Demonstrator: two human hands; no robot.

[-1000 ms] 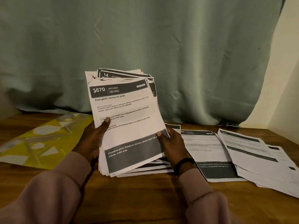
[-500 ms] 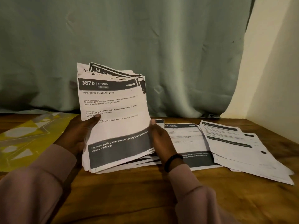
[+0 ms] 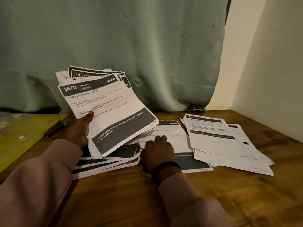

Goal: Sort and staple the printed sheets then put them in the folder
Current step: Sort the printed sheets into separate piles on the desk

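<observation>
Left hand: the left hand [image 3: 82,130] grips a thick stack of printed sheets [image 3: 108,115] from below, thumb pressed on the top page, the stack tilted up over the wooden table [image 3: 213,199].
Right hand: the right hand [image 3: 158,151] lies palm down, fingers curled a little, on a single sheet [image 3: 177,136] flat on the table just right of the stack; whether it pinches the sheet cannot be told.
Stack look: white pages with dark header and footer bands; the top page reads "1670 KITCHEN, Peel garlic cloves for prep".
Other sheets: a fanned pile [image 3: 106,163] lies under the stack; a sorted pile [image 3: 221,141] lies far right.
Folder: the yellow folder [image 3: 19,136] lies at left with a pen [image 3: 55,128] on it.
Change: half a second ago both hands held the stack; now the right has let go and dropped to the table.
</observation>
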